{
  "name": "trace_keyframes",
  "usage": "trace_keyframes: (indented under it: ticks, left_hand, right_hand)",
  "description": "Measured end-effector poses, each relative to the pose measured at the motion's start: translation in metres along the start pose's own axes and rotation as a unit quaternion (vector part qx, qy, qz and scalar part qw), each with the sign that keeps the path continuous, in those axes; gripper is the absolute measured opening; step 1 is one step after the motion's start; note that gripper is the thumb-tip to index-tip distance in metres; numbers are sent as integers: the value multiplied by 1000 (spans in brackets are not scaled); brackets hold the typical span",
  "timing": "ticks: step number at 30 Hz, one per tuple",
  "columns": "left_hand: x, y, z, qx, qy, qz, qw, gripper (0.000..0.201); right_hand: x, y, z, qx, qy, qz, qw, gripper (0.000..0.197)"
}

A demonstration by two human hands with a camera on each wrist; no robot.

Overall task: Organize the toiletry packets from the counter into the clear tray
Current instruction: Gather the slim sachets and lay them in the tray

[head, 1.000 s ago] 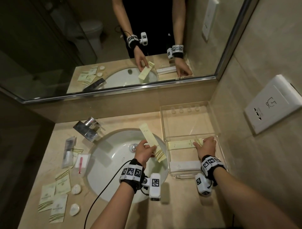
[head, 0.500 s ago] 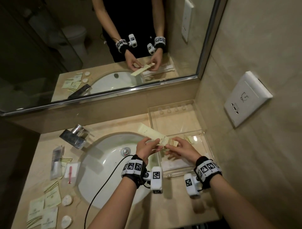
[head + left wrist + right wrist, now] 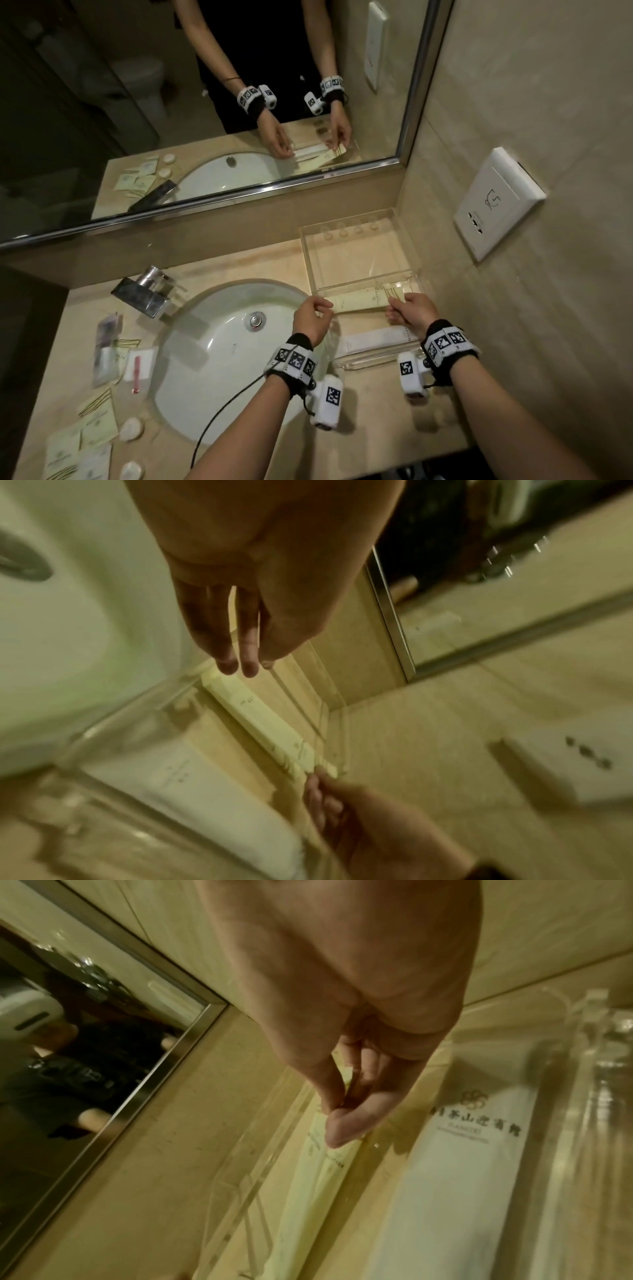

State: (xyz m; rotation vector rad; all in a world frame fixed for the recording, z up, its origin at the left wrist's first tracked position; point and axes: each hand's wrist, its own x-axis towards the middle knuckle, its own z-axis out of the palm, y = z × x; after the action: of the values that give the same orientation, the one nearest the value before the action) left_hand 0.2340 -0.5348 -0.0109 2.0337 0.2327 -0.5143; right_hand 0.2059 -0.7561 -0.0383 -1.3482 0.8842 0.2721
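The clear tray (image 3: 356, 260) stands on the counter right of the sink. A long pale yellow packet (image 3: 359, 301) (image 3: 270, 723) (image 3: 308, 1191) lies crosswise in its near compartment, against the divider. It seems to sit beside or on a second one like it. My right hand (image 3: 397, 306) (image 3: 335, 1115) pinches the packet's right end between thumb and fingers. My left hand (image 3: 325, 306) (image 3: 240, 666) hovers at the packet's left end by the tray wall, fingers straight and holding nothing. A long white packet (image 3: 373, 341) (image 3: 455, 1177) lies nearer me in the same compartment.
The sink (image 3: 212, 342) and faucet (image 3: 147, 294) are to the left. Left of the sink lie several flat yellow packets (image 3: 92, 431), round soaps (image 3: 132, 430), a wrapped red item (image 3: 138, 368) and clear-wrapped items (image 3: 106, 346). A wall socket (image 3: 496, 202) is on the right wall.
The yellow packet went from my left hand over the sink into the tray. My right hand took its right end and my left hand let go.
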Motion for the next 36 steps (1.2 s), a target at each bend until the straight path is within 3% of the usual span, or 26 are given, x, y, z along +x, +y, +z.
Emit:
trace_keyframes:
  ticks: [5, 6, 8, 10, 14, 19, 23, 28, 36]
  left_hand:
    - [2, -8, 6, 177, -59, 121, 975, 23]
    - [4, -10, 7, 198, -71, 131, 969, 25]
    - [8, -14, 7, 234, -88, 143, 958, 30]
    - [11, -16, 7, 261, -109, 137, 949, 35]
    - [15, -20, 7, 308, -147, 117, 933, 45]
    - [20, -29, 9, 337, -170, 103, 921, 49]
    - [22, -34, 11, 338, -161, 107, 921, 47]
    - [24, -37, 14, 341, -154, 108, 921, 47]
    - [27, -39, 12, 337, -152, 108, 923, 45]
  right_hand:
    - [22, 2, 12, -70, 33, 18, 997, 63]
    - [23, 2, 15, -82, 36, 15, 996, 54]
    - [25, 0, 19, -112, 44, 5, 993, 17]
    - [32, 1, 20, -136, 66, 1, 988, 30]
    - [34, -3, 24, -250, 88, -17, 964, 32]
    - [37, -2, 24, -437, 114, -35, 892, 45]
    - [36, 4, 22, -386, 138, -71, 909, 75]
    - [35, 6, 28, -357, 158, -119, 913, 42]
    - [42, 10, 29, -311, 147, -118, 931, 30]
